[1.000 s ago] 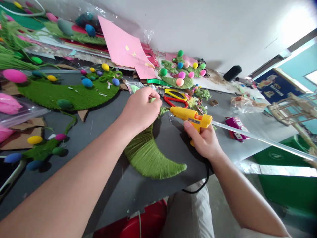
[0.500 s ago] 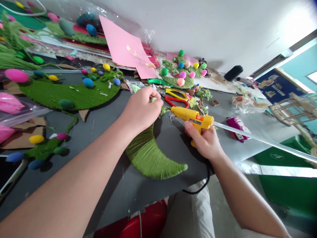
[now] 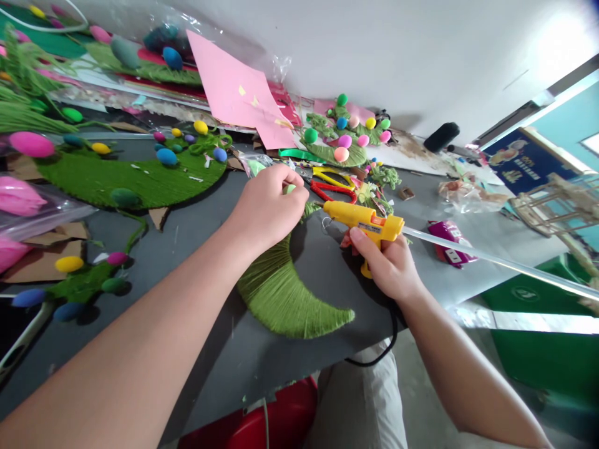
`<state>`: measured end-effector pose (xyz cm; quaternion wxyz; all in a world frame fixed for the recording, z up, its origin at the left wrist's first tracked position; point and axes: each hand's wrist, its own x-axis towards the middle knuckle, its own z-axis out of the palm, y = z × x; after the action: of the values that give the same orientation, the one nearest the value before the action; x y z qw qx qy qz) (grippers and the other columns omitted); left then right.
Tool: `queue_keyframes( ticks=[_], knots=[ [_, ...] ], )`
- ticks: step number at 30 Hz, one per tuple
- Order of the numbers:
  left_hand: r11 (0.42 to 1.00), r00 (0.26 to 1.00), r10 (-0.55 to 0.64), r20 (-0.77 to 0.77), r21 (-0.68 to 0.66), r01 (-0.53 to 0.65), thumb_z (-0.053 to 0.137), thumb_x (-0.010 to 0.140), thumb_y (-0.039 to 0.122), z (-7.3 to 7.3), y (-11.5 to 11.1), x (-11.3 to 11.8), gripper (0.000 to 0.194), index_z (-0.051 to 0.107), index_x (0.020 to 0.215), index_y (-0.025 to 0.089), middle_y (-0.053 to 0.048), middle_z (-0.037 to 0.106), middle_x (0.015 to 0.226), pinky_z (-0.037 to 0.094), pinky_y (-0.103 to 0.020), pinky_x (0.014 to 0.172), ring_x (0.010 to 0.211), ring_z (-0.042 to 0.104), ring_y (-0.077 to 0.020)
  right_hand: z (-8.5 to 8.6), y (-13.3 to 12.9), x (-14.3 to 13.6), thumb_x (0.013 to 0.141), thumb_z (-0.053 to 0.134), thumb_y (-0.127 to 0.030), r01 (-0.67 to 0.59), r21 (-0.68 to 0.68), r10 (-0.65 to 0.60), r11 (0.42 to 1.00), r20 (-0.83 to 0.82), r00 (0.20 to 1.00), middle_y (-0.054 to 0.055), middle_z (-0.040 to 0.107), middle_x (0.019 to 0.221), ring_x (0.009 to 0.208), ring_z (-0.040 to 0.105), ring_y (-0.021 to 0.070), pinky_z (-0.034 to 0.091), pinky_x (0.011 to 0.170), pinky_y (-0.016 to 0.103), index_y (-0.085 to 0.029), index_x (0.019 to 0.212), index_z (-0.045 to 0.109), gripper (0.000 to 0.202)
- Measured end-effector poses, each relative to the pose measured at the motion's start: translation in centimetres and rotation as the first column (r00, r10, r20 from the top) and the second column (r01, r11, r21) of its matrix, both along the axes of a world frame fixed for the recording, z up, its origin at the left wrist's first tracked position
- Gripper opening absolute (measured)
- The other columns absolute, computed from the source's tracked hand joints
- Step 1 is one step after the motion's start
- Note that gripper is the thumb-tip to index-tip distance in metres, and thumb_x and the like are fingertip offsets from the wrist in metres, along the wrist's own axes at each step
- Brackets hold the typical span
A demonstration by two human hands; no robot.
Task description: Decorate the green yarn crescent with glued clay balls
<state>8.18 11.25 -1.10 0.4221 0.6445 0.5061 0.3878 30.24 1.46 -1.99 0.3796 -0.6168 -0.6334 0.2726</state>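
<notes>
My right hand (image 3: pixel 390 259) is wrapped round the handle of a yellow hot glue gun (image 3: pixel 350 214), with a long clear glue stick (image 3: pixel 486 257) running out of its back. The nozzle points left, close to the fingers of my left hand (image 3: pixel 276 202). Those fingers are closed in a pinch on a small light-green ball (image 3: pixel 291 188), mostly hidden by the fingers. Under my left hand lies a crescent wrapped in green yarn (image 3: pixel 290 293), its lower tip toward the right. My left hand covers part of its upper end.
Red-handled scissors (image 3: pixel 334 191) and yellow-handled scissors (image 3: pixel 333 177) lie just beyond the hands. A larger green crescent (image 3: pixel 154 181) with coloured balls is at left. Pink sheets (image 3: pixel 229 81) lean at the back. A purple packet (image 3: pixel 452 243) sits at right; a black cord (image 3: pixel 393 337) hangs over the table edge.
My right index finger has shifted at the front of the glue gun's handle, and more of it shows now. My left hand, the crescent and the glue gun have hardly moved.
</notes>
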Motion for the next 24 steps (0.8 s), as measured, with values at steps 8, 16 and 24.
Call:
queue_keyframes(
  ticks=[8,16,24],
  knots=[
    [1.0,1.0,-0.009,-0.007,-0.006,0.009,0.064,0.089,0.026,0.28,-0.2,-0.07,0.011,0.071,0.096,0.023,-0.006,0.071,0.082,0.057,-0.039,0.08,0.083,0.068,-0.0252,0.44,0.3,-0.33,0.105,0.061,-0.048,-0.066,0.081,0.06,0.995,0.074,0.995,0.0,0.057,0.07,0.067,0.055,0.0147,0.047,0.068,0.03,-0.021,0.073,0.059,0.042],
    [1.0,1.0,-0.013,0.001,-0.022,0.013,0.063,0.088,0.025,0.18,-0.15,-0.11,0.01,0.07,0.096,0.024,-0.005,0.07,0.081,0.057,-0.04,0.084,0.084,0.068,-0.025,0.34,0.21,-0.22,0.104,0.062,-0.048,-0.064,0.08,0.058,0.995,0.075,0.995,0.0,0.059,0.069,0.076,0.063,0.0179,0.053,0.077,0.032,-0.022,0.073,0.054,0.041],
    [1.0,1.0,-0.007,0.009,-0.028,0.007,0.064,0.087,0.023,0.38,-0.29,-0.07,0.009,0.07,0.094,0.024,-0.006,0.07,0.083,0.057,-0.04,0.084,0.089,0.067,-0.0272,0.33,0.1,-0.11,0.104,0.061,-0.053,-0.031,0.07,0.022,0.997,0.134,0.991,0.007,0.076,0.092,0.085,0.069,0.0233,0.057,0.081,0.036,-0.021,0.1,0.075,0.036]
  ],
)
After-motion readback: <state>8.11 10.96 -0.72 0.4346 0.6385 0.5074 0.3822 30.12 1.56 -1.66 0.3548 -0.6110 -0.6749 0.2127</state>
